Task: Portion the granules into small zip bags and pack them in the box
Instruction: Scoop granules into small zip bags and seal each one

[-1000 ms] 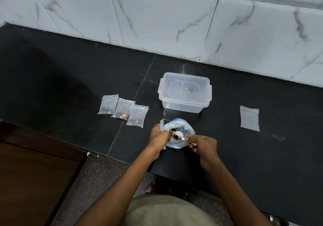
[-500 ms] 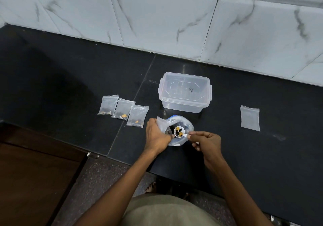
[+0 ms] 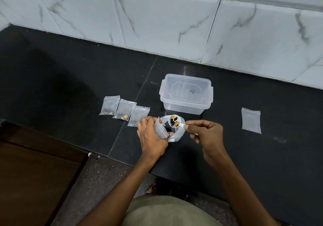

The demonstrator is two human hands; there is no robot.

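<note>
left hand (image 3: 152, 136) grips open bag (image 3: 161, 128); right hand (image 3: 207, 135) pinches loaded scoop (image 3: 174, 122)

Scoop (image 3: 173, 121) held black and yellow granules (image 3: 174, 121) over the open supply bag (image 3: 176, 134). Three filled zip bags (image 3: 124, 109) lay left of the lidded clear box (image 3: 186, 93); an empty one (image 3: 251, 120) sat right.

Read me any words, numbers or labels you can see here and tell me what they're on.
No text can be read for certain.
Clear plastic box: a dark handwritten mark on the lid, too small and blurred to read.
Small zip bags and the spare bag: no printing visible.
</note>
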